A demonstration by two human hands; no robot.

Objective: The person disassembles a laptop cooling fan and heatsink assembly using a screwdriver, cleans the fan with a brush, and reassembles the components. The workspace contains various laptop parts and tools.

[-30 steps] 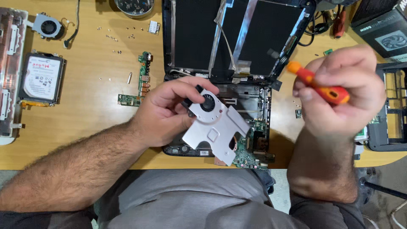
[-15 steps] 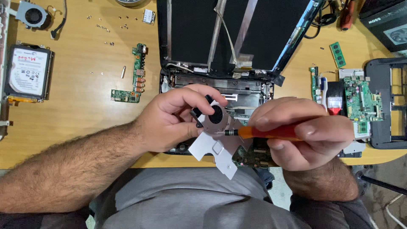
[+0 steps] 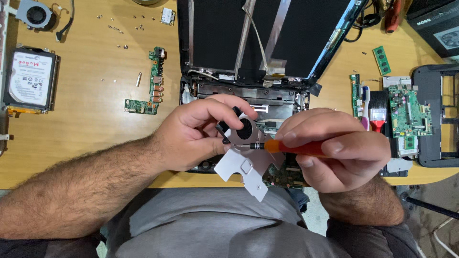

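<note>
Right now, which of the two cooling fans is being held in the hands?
The black round fan on the silver metal plate, pinched by the left hand over the opened laptop; the other grey fan lies untouched at the desk's far-left corner.

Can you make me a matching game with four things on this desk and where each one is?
Things:
1. screwdriver
2. hard drive
3. small fan
4. fan plate

Places:
A. top left corner of the desk
B. in the left hand, over the open laptop
C. in the right hand
D. flat on the desk at the far left, below the small fan

Pairs: 1-C, 2-D, 3-A, 4-B
</note>
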